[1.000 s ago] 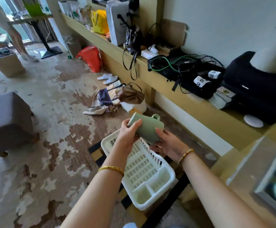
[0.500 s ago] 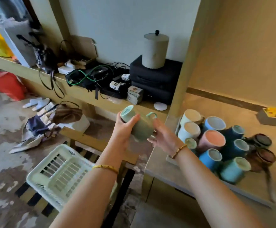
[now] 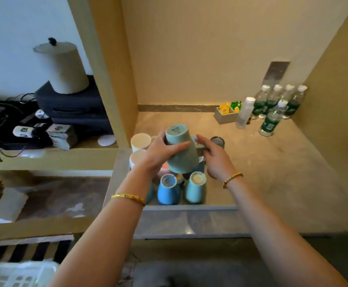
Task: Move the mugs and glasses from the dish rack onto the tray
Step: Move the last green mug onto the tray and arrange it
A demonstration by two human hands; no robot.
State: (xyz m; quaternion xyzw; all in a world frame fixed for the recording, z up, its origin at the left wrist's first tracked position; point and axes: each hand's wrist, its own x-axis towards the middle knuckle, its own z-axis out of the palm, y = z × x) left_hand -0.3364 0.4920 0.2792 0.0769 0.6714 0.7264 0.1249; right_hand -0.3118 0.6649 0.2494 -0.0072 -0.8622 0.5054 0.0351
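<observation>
My left hand (image 3: 161,151) grips a pale green mug (image 3: 181,151), turned base up and tilted, over the grey tray (image 3: 118,172) on the stone counter. At the mug's right side, my right hand (image 3: 214,157) curls its fingers at the handle, which is mostly hidden. Several mugs stand on the tray beneath: two white ones (image 3: 141,140) at the back left, a blue one (image 3: 168,189) and a light blue one (image 3: 196,187) upside down in front. A dark glass (image 3: 217,141) shows behind my right hand. The white dish rack (image 3: 13,274) is at the bottom left, blurred.
Several water bottles (image 3: 272,106), a white bottle (image 3: 244,112) and a box of tea sachets (image 3: 227,113) stand at the counter's back right. Left of the wooden partition (image 3: 115,79), a shelf holds a paper roll (image 3: 65,67), a black case (image 3: 73,108) and cables.
Both hands carried the green mug from the rack over to the tray and turned it base up. The view swung right, so the rack dropped to the bottom left corner.
</observation>
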